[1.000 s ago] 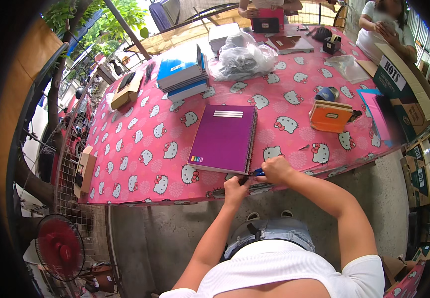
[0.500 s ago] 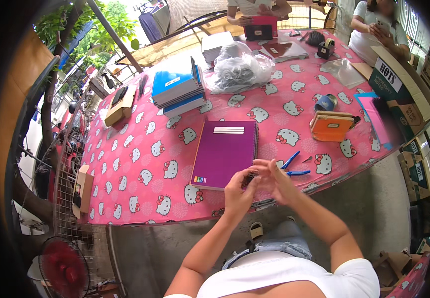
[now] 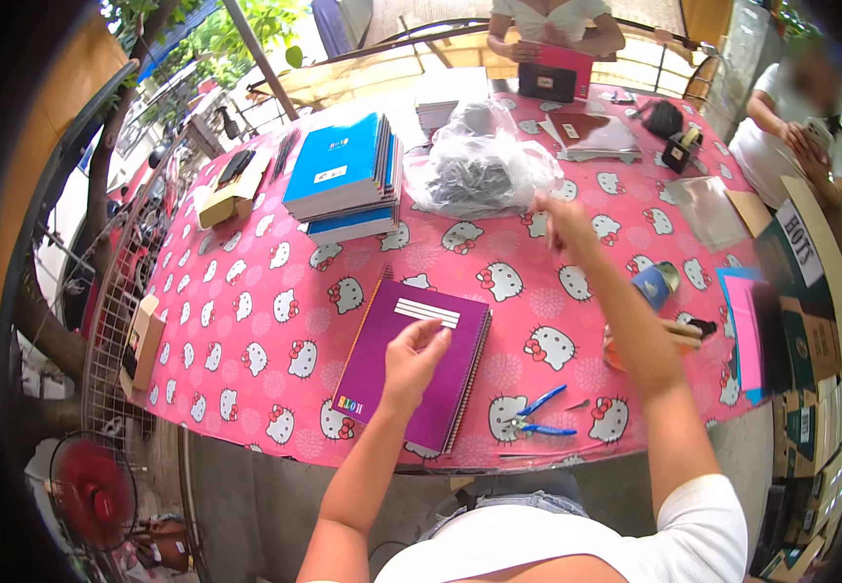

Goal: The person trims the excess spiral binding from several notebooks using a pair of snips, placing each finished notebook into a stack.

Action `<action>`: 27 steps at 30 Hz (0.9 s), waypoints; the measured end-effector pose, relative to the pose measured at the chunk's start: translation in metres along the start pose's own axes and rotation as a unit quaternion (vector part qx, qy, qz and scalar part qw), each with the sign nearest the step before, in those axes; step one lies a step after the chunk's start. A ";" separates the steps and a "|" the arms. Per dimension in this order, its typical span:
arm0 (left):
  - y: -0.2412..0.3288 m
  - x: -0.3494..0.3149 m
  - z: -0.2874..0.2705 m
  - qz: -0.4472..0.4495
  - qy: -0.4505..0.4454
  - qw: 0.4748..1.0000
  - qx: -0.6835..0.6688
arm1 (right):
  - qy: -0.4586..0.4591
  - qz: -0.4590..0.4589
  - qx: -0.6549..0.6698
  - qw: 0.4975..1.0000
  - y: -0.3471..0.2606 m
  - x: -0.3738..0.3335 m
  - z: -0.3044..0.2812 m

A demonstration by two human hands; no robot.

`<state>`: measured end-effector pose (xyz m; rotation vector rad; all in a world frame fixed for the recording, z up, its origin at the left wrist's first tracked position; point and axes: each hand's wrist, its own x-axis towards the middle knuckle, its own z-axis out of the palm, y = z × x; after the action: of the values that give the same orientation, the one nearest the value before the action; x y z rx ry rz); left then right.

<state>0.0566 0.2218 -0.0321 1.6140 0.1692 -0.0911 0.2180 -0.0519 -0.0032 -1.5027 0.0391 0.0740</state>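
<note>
My left hand [image 3: 414, 367] hovers over a purple spiral notebook [image 3: 370, 355] with a white label block. Its fingers curl in toward the thumb, and whatever may be between them is too small to make out. The notebook lies shut near the table's front edge, its wire coil along the right side. My right arm stretches far forward, and my right hand [image 3: 568, 228] is close to a clear plastic bag [image 3: 474, 180] of dark contents. Motion smears its fingers. Pliers with blue handles [image 3: 543, 413] rest on the table to the notebook's right.
A stack of blue notebooks [image 3: 338, 180] stands left of the bag. My right forearm partly covers an orange-sided block [image 3: 625, 355]; a blue roll [image 3: 656, 284] sits beyond it. Cardboard boxes [image 3: 819, 291] line the right. Two people are at the far side, one holding a pink notebook [image 3: 567, 68].
My hands have parted from the notebook's lower right corner. The right has swung forward toward the plastic bag, and the left has shifted left over the notebook. The whole view has also shifted.
</note>
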 end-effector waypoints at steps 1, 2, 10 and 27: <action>0.014 0.011 0.010 -0.009 0.006 0.999 -0.040 | 0.082 -0.045 -0.083 0.992 0.000 0.043 -0.019; 0.023 0.024 0.015 -0.034 0.010 0.996 -0.078 | 0.159 -0.090 -0.164 0.969 0.004 0.082 -0.032; 0.072 0.133 0.040 -0.035 0.078 0.987 -0.134 | -0.156 -0.087 -0.429 0.885 0.035 0.170 0.005; -0.017 0.299 0.098 -0.115 0.140 0.909 0.375 | -0.185 -0.102 -0.514 0.831 -0.021 0.166 -0.005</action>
<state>0.3529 0.1404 -0.1023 2.3700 0.6062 -0.1122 0.3847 -0.0542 0.0053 -2.5385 -0.5591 0.2406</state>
